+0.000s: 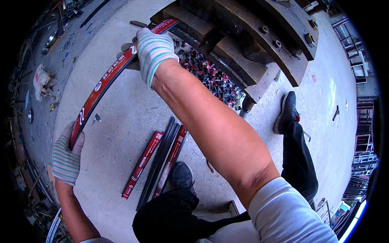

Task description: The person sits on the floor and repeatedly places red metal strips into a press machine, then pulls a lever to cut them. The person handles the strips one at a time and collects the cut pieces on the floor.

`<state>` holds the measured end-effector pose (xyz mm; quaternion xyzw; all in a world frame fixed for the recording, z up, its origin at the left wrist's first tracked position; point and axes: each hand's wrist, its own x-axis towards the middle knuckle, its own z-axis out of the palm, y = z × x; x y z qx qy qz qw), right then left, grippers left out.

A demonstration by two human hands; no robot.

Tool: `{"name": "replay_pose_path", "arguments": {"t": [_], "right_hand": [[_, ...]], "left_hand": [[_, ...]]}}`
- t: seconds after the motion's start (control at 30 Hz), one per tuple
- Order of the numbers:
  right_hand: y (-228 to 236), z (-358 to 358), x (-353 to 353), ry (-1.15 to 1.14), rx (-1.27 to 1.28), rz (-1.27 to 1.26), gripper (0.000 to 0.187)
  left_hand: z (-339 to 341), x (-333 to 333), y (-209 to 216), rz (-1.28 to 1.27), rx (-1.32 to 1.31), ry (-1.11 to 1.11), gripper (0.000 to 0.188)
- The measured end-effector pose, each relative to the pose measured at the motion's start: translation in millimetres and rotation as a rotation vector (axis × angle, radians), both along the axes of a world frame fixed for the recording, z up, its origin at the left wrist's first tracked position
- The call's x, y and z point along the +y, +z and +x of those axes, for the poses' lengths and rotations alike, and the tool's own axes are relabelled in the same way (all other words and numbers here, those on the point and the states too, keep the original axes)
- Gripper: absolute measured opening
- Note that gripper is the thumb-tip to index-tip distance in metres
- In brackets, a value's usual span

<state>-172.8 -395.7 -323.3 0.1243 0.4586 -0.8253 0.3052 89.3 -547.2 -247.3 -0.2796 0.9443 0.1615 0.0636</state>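
Note:
A long bar (106, 83), red-faced with white print and a dark edge, runs between my two gloved hands. My left hand (69, 156), in a white and green striped glove, is closed round its lower end. Farther up, my right hand (153, 50), in a matching glove, grips the same bar; some of its fingers are hidden behind it. The bar's far end lies against a heavy brown steel machine (243, 52) with thick plates and bolts. What that end touches inside is partly hidden.
Several red and black bars (156, 162) lie on the concrete floor beside my left shoe (182, 176). Small red and black offcuts (214, 77) are heaped under the machine. A crumpled sack (42, 83) lies at the left. Metal frames (364, 141) stand along the right side.

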Motion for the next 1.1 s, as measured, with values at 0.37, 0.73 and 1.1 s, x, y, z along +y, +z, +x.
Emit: {"name": "replay_pose_path", "arguments": {"t": [0.37,0.73,1.1], "right_hand": [[-1,-5,-5,-0.055,-0.125,-0.044,0.017],[10,2,24,0.18,0.033,0.006,0.024],[11,0,28,0.135,0.088,0.054,0.027]], "left_hand": [[-4,22,10,-0.041,-0.032,0.052,0.054],[15,66,30,-0.021,-0.128,0.143,0.051],[7,74,19,-0.019,-0.001,0.04,0.047]]}}
